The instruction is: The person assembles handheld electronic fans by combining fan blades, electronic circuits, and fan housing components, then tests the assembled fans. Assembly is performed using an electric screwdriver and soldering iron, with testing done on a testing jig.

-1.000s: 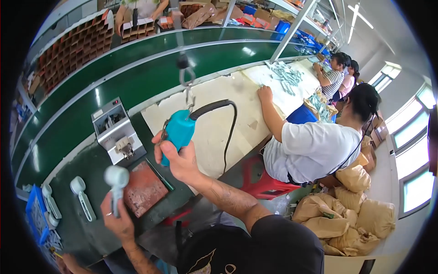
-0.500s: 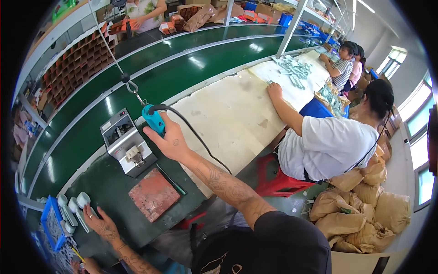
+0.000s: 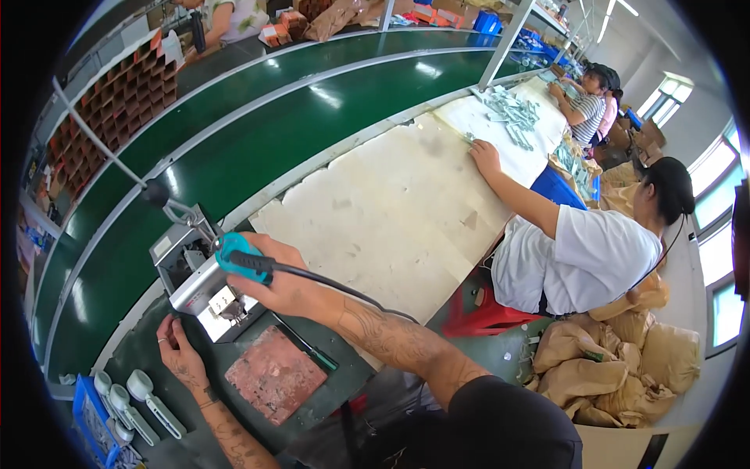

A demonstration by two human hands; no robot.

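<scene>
My right hand [image 3: 273,270] is wrapped round a teal electric screwdriver [image 3: 244,258] that hangs from a metal hook and has a black cable. Its tip is hidden below my hand. Beneath it stands a silver metal bench machine [image 3: 215,301], perhaps a screw feeder, with a small whitish fixture [image 3: 225,303] at its front. My left hand [image 3: 181,350] rests by the machine's near left corner, fingers bent and a little apart, with nothing visible in them. Pale green long-handled parts with round heads [image 3: 141,387] lie on the dark mat to its left.
A reddish worn square plate [image 3: 276,375] and a green-handled screwdriver [image 3: 324,359] lie near the machine. A blue tray [image 3: 90,418] stands at the left edge. To the right, a co-worker in white [image 3: 574,250] reaches over the paper-covered table [image 3: 391,203]. A green conveyor [image 3: 273,133] runs behind.
My right hand has brought the screwdriver down and left, over the machine. My left hand has moved from the pale green parts up to the machine's corner. The view has shifted slightly.
</scene>
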